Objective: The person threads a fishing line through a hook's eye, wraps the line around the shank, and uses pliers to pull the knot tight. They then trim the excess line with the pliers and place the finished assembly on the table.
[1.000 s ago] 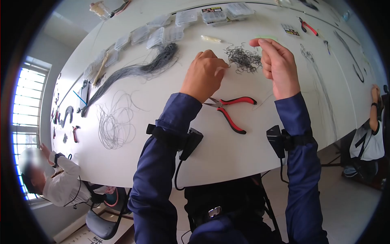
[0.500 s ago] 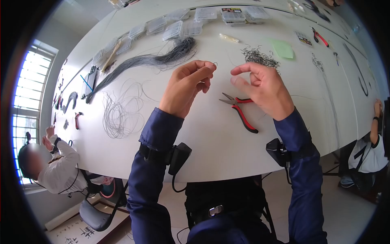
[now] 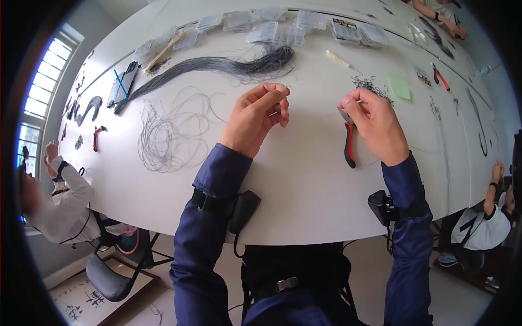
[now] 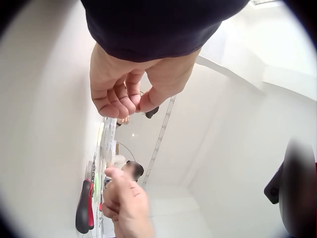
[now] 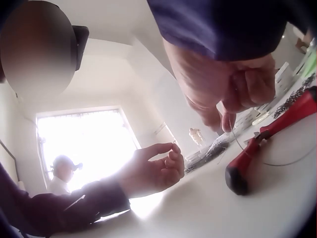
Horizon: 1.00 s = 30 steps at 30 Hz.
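Note:
My left hand [image 3: 255, 117] pinches a tiny dark hook [image 3: 289, 87] between thumb and index finger, above the white table. Opposite it, my right hand [image 3: 378, 125] has thumb and index finger together on a thin line [image 5: 234, 141], which shows in the right wrist view and curves down past the fingers. Red-and-black pliers [image 3: 349, 146] lie beneath my right hand, which hides part of them in the head view. Just beyond that hand is a pile of small dark hooks [image 3: 372, 87]. In the left wrist view my left fingertips [image 4: 136, 110] meet; the hook is hard to make out.
A long grey bundle of line [image 3: 217, 68] and a loose tangle of line [image 3: 163, 136] lie at the left. Clear plastic boxes [image 3: 239, 22] line the back. A green note [image 3: 399, 86] and more pliers [image 3: 440, 76] lie at the right. Other people sit around the table.
Both hands have drawn back from around the hook pile, and a hook now shows in my left fingertips. My right fingers, spread half a second ago, have closed together on a line. The head view has shifted.

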Motion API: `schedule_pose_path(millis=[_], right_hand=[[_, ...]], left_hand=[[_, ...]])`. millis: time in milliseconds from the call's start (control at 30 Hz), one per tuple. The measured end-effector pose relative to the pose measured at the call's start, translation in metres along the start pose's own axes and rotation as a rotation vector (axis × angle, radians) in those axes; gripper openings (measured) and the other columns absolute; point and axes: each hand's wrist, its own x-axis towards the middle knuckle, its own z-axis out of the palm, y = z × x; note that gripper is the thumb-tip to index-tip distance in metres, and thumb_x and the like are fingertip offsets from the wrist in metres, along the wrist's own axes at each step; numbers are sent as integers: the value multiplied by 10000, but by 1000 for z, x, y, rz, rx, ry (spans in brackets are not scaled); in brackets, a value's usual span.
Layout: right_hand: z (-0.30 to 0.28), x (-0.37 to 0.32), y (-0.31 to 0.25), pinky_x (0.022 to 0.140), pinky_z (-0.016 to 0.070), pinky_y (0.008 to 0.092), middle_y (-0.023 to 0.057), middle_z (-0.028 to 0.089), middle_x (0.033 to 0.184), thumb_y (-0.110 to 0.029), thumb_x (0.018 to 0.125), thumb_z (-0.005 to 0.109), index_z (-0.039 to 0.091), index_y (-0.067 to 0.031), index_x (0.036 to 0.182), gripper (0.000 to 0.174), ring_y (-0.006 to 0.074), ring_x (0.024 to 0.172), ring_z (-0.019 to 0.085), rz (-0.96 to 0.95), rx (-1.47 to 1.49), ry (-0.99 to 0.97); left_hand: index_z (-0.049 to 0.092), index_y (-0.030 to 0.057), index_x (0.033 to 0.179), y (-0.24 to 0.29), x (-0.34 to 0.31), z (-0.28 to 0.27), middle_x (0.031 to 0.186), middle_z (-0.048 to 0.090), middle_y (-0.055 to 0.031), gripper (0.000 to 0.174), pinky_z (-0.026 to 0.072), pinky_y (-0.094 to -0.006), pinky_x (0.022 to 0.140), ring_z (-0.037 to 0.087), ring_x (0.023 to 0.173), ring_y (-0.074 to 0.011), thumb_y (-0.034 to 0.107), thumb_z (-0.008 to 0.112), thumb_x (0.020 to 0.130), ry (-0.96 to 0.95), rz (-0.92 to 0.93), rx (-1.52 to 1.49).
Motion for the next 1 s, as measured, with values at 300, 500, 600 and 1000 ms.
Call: schedule_pose_path(millis=[300,500,600,1000], right_hand=[[25,-3,-14,497,260,210,-91,409,619,-283,991,584,662,-23,912,284,9,544,298,187,446,47],[19,-4,-16,468,264,206,-105,342,580,-301,995,581,654,-35,941,282,5,499,275,289,601,50],[17,-3,-14,468,270,207,-101,346,574,-307,1001,572,652,-29,956,292,7,495,279,288,617,56],[26,-8,-15,478,330,198,-50,552,653,-239,999,564,640,-8,990,243,7,524,385,170,631,-55]], left_hand=[[597,38,996,-7,-6,15,848,597,-29,130,464,-277,663,573,720,-108,167,588,978,-40,-57,60],[589,75,1013,-11,-8,29,937,610,-58,86,478,-326,683,595,803,-153,141,546,980,114,69,-55],[584,85,1008,-8,-9,19,982,629,-79,93,496,-352,719,619,865,-194,131,514,967,125,99,-143],[628,31,1023,-18,-10,20,1191,643,-174,134,519,-382,951,645,1078,-234,121,535,988,-78,69,32]])
